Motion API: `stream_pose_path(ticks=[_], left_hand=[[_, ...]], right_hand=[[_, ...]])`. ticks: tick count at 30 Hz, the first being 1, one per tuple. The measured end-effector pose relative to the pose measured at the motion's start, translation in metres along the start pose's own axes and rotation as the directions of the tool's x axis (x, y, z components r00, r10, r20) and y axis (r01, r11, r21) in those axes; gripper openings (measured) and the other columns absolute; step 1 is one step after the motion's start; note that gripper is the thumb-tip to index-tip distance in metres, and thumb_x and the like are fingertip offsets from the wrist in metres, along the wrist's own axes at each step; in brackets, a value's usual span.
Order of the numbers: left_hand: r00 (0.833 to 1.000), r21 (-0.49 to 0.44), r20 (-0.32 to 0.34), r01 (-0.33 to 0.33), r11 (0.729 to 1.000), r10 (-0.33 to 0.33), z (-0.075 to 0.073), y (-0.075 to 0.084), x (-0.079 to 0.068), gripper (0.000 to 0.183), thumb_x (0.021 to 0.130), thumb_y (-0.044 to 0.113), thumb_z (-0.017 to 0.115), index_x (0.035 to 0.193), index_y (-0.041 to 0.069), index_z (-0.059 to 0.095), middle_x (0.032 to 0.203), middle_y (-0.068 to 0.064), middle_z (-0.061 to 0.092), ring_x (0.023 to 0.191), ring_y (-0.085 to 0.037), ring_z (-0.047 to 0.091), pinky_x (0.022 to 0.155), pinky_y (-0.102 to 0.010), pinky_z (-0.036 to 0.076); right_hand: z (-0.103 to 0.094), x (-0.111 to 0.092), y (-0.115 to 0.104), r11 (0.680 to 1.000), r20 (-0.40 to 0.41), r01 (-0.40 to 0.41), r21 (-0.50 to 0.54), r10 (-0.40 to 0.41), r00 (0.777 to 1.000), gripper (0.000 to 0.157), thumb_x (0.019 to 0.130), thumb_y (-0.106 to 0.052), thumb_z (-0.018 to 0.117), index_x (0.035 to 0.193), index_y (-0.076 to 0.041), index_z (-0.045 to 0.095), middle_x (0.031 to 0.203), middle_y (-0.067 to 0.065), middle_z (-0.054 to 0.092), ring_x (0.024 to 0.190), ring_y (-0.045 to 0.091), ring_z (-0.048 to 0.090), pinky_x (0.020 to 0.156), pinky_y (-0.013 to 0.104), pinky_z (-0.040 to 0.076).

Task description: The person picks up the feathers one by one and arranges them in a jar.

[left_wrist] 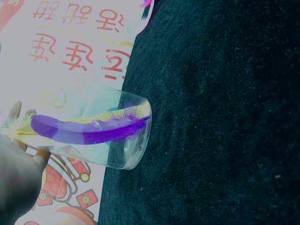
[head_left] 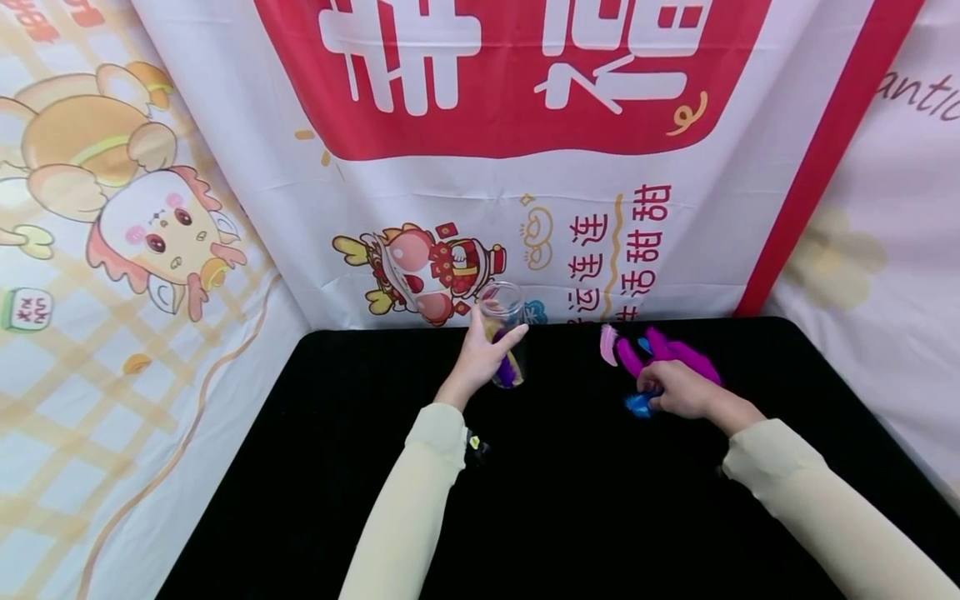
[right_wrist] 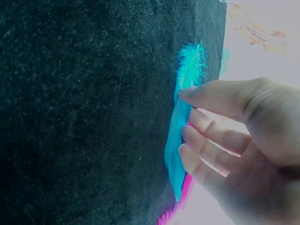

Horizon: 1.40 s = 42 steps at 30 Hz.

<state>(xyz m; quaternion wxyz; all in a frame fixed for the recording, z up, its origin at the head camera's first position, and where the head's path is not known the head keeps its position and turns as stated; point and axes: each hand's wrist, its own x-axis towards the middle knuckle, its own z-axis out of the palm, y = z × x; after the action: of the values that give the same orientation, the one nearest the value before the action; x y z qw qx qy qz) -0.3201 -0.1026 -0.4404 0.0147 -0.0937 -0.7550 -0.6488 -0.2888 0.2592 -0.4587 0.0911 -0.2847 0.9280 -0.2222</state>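
My left hand (head_left: 478, 354) grips a tall clear cup (left_wrist: 133, 158) near the back edge of the table. Inside the cup lie a purple feather (left_wrist: 89, 130) and a yellow feather (left_wrist: 21, 127), both visible through its wall. To the right, my right hand (head_left: 681, 390) pinches a blue feather (right_wrist: 175, 133) between thumb and fingers, low over the table. In the right wrist view its fluffy end points upward. Just behind that hand lie several magenta feathers (head_left: 692, 358), with another bit of blue feather (head_left: 643, 343) among them and a pale pink feather (head_left: 608, 345) to their left.
The table has a black cloth top (head_left: 570, 517). A printed white and red curtain (head_left: 465, 179) hangs right behind its back edge. More printed cloth walls (head_left: 52, 433) stand at the left and right sides.
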Motion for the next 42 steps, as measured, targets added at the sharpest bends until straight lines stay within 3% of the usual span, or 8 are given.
stream_pose_path(ticks=[7,17,25,35,42], left_hand=[[1.0,0.001,-0.005,-0.01,1.0,0.01,-0.0004,0.0,0.0017,0.071,0.095,0.04,0.074,0.147,0.022,0.029,0.147,-0.008,0.046,0.136,-0.029,0.047,0.118,-0.055,0.032],[1.0,0.023,0.0,0.03,0.999,-0.03,-0.0008,-0.002,-0.0005,0.085,0.09,0.053,0.075,0.152,0.024,0.025,0.15,-0.007,0.044,0.138,-0.026,0.046,0.118,-0.048,0.034],[1.0,0.014,-0.008,0.012,1.0,-0.012,-0.0006,-0.0025,0.0011,0.08,0.092,0.048,0.075,0.15,0.022,0.027,0.149,-0.006,0.045,0.137,-0.025,0.046,0.118,-0.049,0.033],[0.999,0.016,-0.023,-0.031,0.999,0.032,0.0002,-0.0015,0.0013,0.073,0.092,0.044,0.077,0.144,0.021,0.032,0.144,-0.009,0.049,0.136,-0.034,0.049,0.117,-0.053,0.033],[0.999,0.017,-0.03,-0.019,1.0,0.019,0.0012,-0.0017,0.0011,0.066,0.095,0.033,0.075,0.144,0.022,0.032,0.145,-0.008,0.049,0.134,-0.029,0.049,0.117,-0.051,0.034]], right_hand=[[-0.0011,0.0009,-0.002,1.0,0.006,0.005,-0.029,-0.005,1.0,0.021,0.08,-0.001,0.079,0.1,-0.002,0.071,0.093,0.006,0.064,0.089,0.024,0.06,0.082,0.044,0.051],[-0.0009,0.0013,-0.003,0.999,0.032,0.002,-0.041,-0.001,1.0,0.021,0.08,-0.002,0.08,0.1,-0.002,0.071,0.092,0.005,0.067,0.088,0.023,0.062,0.081,0.044,0.052],[-0.0007,0.0022,-0.0037,0.998,0.024,-0.004,-0.062,0.006,1.0,0.018,0.079,-0.001,0.079,0.095,-0.004,0.072,0.089,0.003,0.069,0.087,0.022,0.063,0.081,0.045,0.053],[-0.003,0.0039,-0.0072,0.993,0.022,0.018,-0.113,-0.015,1.0,0.013,0.079,-0.002,0.08,0.088,-0.008,0.072,0.083,-0.002,0.068,0.082,0.018,0.062,0.078,0.044,0.053],[-0.0023,0.0027,-0.0072,0.995,0.033,0.022,-0.092,-0.019,0.999,0.013,0.08,0.0,0.078,0.09,-0.006,0.073,0.083,-0.001,0.068,0.08,0.017,0.064,0.073,0.041,0.055]])
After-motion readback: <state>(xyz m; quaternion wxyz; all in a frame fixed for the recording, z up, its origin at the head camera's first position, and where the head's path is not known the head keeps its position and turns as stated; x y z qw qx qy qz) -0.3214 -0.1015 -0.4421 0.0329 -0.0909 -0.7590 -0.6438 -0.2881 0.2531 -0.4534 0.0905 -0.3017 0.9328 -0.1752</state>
